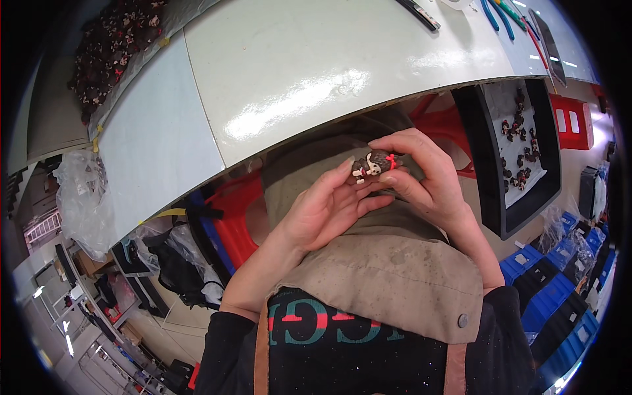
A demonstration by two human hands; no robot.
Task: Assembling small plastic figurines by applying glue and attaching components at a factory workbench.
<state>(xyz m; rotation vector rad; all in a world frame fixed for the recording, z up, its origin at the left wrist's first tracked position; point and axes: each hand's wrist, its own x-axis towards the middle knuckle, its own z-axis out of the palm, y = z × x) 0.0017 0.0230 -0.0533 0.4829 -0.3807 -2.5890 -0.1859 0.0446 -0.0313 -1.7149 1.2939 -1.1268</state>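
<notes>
A small dark brown figurine [374, 166] with a cream face and a red bow lies sideways over my lap, between my two hands. My right hand [424, 168] grips its bow end, with the thumb below and the fingers curled over the top. At the other end, my left hand [324, 209] has its thumb against the figurine's lower part and its fingers bent underneath, palm up. The fingers partly cover the figurine's underside.
Ahead curves a pale worktable [276, 59]. A black tray [490, 178] at the right holds several similar dark figurines [520, 141] on white lining. More dark pieces are heaped [118, 46] at far left. A marker [421, 14] and pliers [498, 18] lie on the table; blue crates [550, 276] stand right.
</notes>
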